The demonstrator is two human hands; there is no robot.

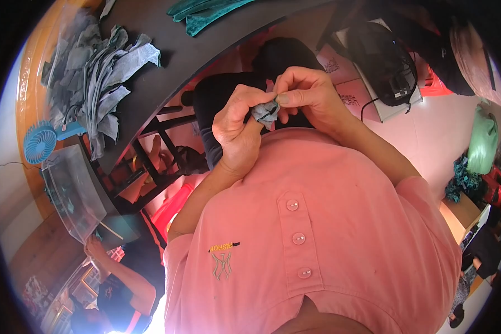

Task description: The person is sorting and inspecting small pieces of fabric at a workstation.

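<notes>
A small, crumpled piece of grey fabric (266,113) with a dark strip on it is held just above my lap, in front of my chest. My left hand (238,125) grips it between thumb and fingers. Close beside it, my right hand (312,97) pinches the upper edge of the same piece, thumb against fingertips. The two hands nearly touch. Folds and fingers hide part of the fabric.
On the dark table (150,89) lie a pile of grey fabric strips (103,78) and dark green velvet (206,14). A blue fan (40,142) stands left, near another person's arm (119,273). At right are a black machine (381,64) and a green bag (482,139).
</notes>
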